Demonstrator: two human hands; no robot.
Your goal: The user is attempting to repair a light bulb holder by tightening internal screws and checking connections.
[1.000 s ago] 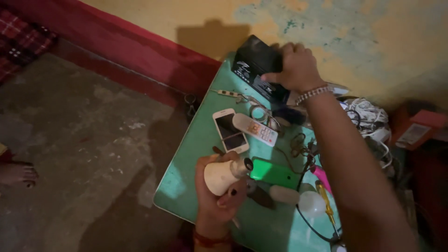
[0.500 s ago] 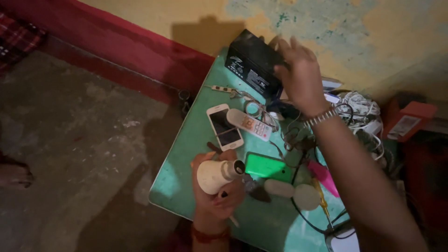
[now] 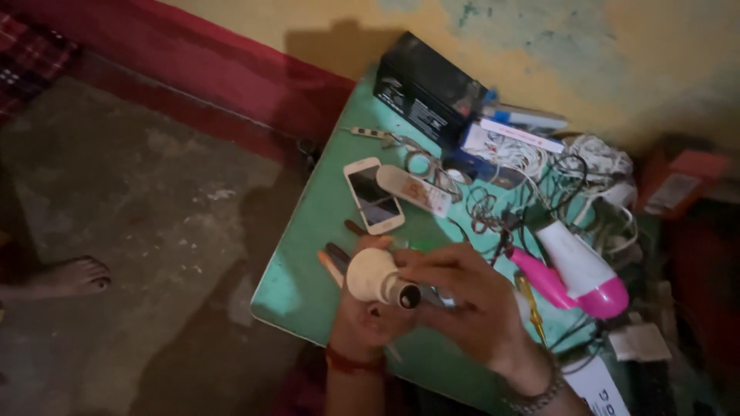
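One white bulb (image 3: 375, 277), rounded with a dark metal base, sits over the near edge of the green worktop (image 3: 297, 281). The left hand (image 3: 366, 320) cups it from below, fingers curled shut round the dome. The right hand (image 3: 470, 296) comes in from the right, its fingers (image 3: 420, 262) pinched on the base end. Further back lie one white phone (image 3: 372, 195), one white remote (image 3: 414, 189) and one black boxy battery (image 3: 424, 91) at the far edge. One pink-and-white hair dryer (image 3: 578, 270) lies right, among tangled wires (image 3: 532, 166).
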